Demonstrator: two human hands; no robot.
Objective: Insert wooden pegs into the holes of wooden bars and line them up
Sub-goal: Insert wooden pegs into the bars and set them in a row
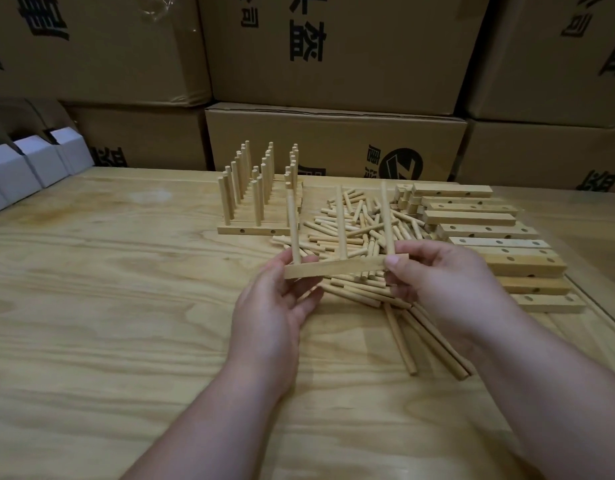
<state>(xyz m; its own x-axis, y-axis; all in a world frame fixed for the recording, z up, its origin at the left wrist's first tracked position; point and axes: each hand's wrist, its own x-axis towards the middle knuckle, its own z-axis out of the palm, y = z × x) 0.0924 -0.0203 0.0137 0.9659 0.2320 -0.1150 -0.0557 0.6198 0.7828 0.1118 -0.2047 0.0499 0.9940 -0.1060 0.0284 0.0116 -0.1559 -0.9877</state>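
Both hands hold one wooden bar (337, 268) above the counter (108, 289), just short of centre in the view. The left hand (275, 306) grips the bar's 9 o'clock end, its fingers (308, 299) curled under it and the thumb on top. The right hand (434, 282) pinches the 3 o'clock end between thumb and fingers. Three pegs stand upright in the bar: the left peg (293, 230), the middle peg (340, 223) and the right peg (387, 220).

Behind the bar, toward 12 o'clock, a pile of loose pegs (354, 230) lies on the counter, with a few longer pegs (427, 344) at 5 o'clock of the bar beneath the right wrist. At 11 o'clock the finished bars (254, 206) stand side by side, their pegs pointing up in rows. At 2 to 3 o'clock empty bars (500, 261) are stacked, holes showing. Cardboard boxes (333, 64) rise along the far edge, and white boxes (32, 161) sit at 10 o'clock.
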